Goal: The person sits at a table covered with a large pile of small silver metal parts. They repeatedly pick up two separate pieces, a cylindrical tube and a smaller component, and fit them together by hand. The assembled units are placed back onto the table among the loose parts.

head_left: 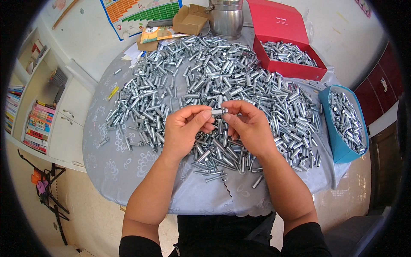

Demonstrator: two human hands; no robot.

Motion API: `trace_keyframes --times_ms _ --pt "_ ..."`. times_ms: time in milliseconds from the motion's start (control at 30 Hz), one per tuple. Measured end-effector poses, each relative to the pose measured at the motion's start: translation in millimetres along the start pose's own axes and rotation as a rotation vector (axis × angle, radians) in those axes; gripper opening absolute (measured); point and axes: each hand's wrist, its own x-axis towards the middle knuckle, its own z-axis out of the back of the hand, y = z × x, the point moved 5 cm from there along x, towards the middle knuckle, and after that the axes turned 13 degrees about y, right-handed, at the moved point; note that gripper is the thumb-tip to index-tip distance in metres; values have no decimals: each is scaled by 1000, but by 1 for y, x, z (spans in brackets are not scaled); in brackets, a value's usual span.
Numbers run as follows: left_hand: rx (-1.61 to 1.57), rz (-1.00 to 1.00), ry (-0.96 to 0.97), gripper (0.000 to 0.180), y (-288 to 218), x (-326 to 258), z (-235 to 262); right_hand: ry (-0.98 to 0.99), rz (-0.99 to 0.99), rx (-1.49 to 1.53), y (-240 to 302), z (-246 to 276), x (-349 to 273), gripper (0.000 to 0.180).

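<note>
Between the fingertips of both hands, above the near part of the pile, lies a shiny metal sleeve anchor bolt (pixel 218 112), held roughly level. My left hand (pixel 180 130) pinches its left end with thumb and forefinger. At the other end, my right hand (pixel 252 128) grips around the nut with thumb and fingers; the fingertips partly hide that end. Beneath and around both hands spreads a large heap of similar loose anchor bolts and metal sleeves (pixel 239 88) on the grey patterned tablecloth (pixel 115 171).
A red lidded box (pixel 295 73) full of bolts stands at the back right. The blue fabric bin (pixel 342 155) at the right edge also holds them. Behind the heap are a metal pot (pixel 226 21), an open cardboard box (pixel 188 21) and papers. A yellow pen-like item (pixel 113 93) lies left.
</note>
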Motion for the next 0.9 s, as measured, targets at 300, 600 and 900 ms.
trace_keyframes --times_ms 300,600,900 --pt "8 39 -27 20 0 0 -1 14 -18 28 0 3 1 14" --pt "39 103 -96 35 2 -2 4 -62 153 -264 5 2 -3 18" --pt "12 127 -112 37 2 -2 7 -93 312 -294 18 -4 -6 19"
